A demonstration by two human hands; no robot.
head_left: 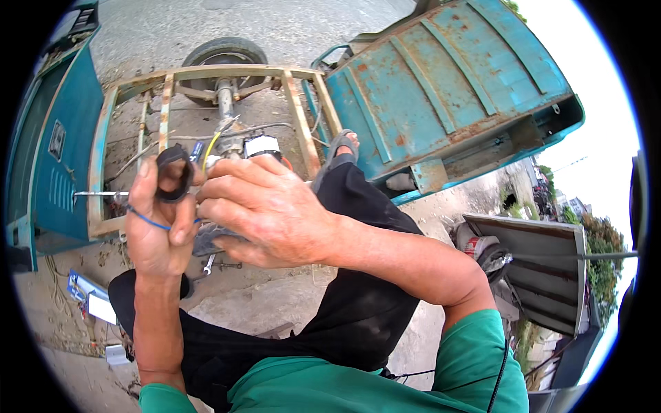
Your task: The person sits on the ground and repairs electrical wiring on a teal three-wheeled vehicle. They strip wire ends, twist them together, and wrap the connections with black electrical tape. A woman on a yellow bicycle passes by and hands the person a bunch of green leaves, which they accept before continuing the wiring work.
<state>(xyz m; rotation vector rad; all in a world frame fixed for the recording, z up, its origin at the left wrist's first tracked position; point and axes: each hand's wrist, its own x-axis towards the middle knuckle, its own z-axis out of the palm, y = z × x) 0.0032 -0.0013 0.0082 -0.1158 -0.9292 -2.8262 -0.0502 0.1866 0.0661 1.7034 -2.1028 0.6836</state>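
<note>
My left hand (155, 230) is raised with its fingers curled around a ring of black tape (172, 195), which looks like a roll of electrical tape. A thin blue wire (150, 221) crosses that same palm. My right hand (265, 206) comes in from the right, fingers bent and pinched close to the roll; its fingertips are partly hidden, so what they hold cannot be made out. A yellow wire (212, 148) rises just behind the right fingers. Beyond both hands sits a white and black box-shaped part (261, 145).
A rusty metal vehicle frame (206, 71) with a wheel (231, 51) lies ahead. At right tilts a rusted teal cargo bed (441, 76); a teal body panel (58, 151) stands left. My sandalled foot (342, 144) is by the frame. A wrench (208, 265) lies on the ground.
</note>
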